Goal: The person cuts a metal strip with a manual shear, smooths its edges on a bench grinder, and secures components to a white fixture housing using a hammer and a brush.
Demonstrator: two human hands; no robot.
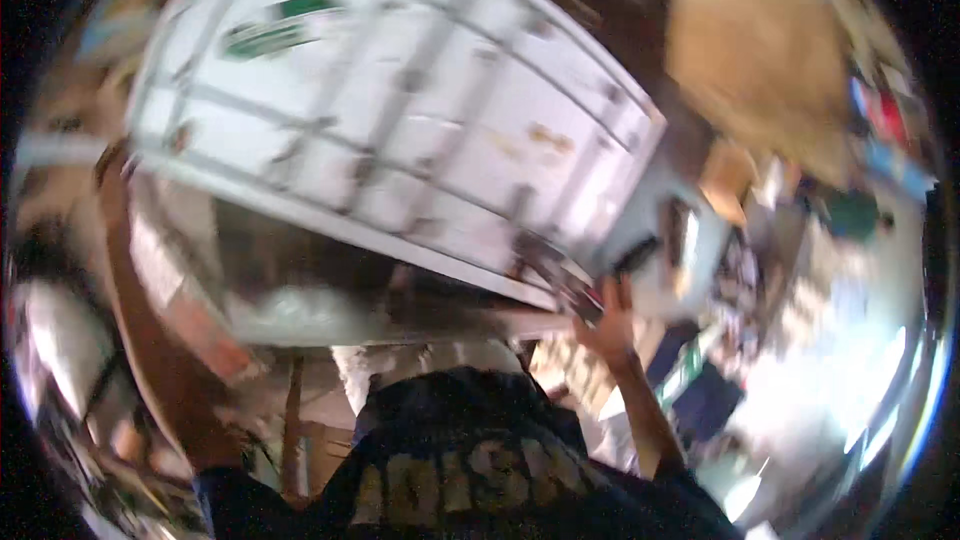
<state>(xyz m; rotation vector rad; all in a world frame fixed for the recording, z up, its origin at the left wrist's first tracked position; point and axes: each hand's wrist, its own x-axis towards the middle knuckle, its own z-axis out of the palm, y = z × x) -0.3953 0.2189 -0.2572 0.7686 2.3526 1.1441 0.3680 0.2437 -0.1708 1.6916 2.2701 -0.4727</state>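
Observation:
A large white panel, crossed by grey lines and bearing a green-and-white label, tilts in front of me. My left hand is closed at its left corner, with the fingertips partly hidden. By the panel's near right corner is my right hand, fingers raised and thumb toward the panel. Between that thumb and the fingers lies the end of a dark hand tool with a red part, its body across the panel's corner. Motion blur hides the tool's exact kind.
Beneath the panel's near edge is a surface with clear plastic wrap. Cardboard stands at the far right. A grey-blue surface holding dark items adjoins the panel, and cluttered goods lie farther right.

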